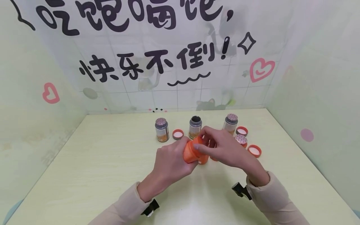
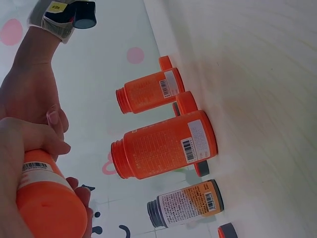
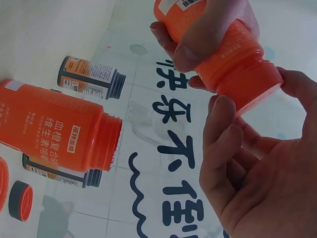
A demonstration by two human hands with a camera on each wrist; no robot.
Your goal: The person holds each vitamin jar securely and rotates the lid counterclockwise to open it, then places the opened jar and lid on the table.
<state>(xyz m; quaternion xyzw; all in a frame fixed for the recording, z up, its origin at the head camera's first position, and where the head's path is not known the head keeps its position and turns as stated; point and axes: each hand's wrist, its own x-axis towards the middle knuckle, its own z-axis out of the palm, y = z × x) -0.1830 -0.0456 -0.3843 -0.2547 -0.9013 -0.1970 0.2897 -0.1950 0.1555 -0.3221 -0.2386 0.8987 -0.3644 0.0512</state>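
My left hand (image 1: 172,160) grips an orange bottle (image 3: 235,47) round its body, tilted and held up above the table. My right hand (image 1: 226,148) has thumb and fingertips on opposite sides of the bottle's orange cap (image 3: 250,88), pinching it. In the left wrist view the bottle's round base (image 2: 52,210) faces the camera. Just beyond the hands stands a larger orange bottle (image 2: 166,148) without a cap, mostly hidden by them in the head view. To its right is a smaller orange bottle (image 2: 151,92) with a patterned seal (image 1: 241,139) over its mouth.
Three grey-necked bottles stand along the back: a left one (image 1: 162,132) and a right one (image 1: 231,122) with patterned seals, and a middle one (image 1: 195,128) with a dark open mouth. Loose caps lie among them, including one cap (image 1: 178,134) and another (image 1: 254,151). Walls enclose the table (image 1: 98,175).
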